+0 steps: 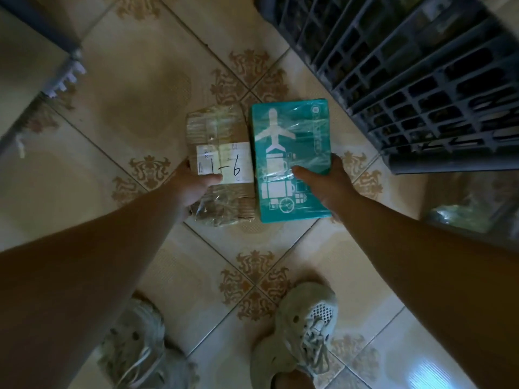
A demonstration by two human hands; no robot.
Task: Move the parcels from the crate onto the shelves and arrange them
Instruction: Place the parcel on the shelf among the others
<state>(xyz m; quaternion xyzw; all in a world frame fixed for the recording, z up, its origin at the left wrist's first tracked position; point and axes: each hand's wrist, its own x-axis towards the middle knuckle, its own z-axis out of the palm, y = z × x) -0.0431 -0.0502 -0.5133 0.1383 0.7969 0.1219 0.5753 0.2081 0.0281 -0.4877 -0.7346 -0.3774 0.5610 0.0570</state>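
Note:
My left hand [191,186] grips a brown cardboard parcel [222,136] wrapped in clear tape, thumb on its white label marked "1-6". My right hand [325,183] grips a teal parcel [289,130] printed with a white plane and luggage, thumb on top and fingers round its right edge. The two parcels are side by side, held above the tiled floor. The dark plastic crate [421,80] stands at the upper right, with dim contents behind its lattice wall.
A shelf frame corner with a metal post [70,66] shows at the upper left. Patterned floor tiles [140,94] lie below. My two feet in pale shoes [303,332] stand at the bottom. A dark wrapped object [463,209] sits at the right.

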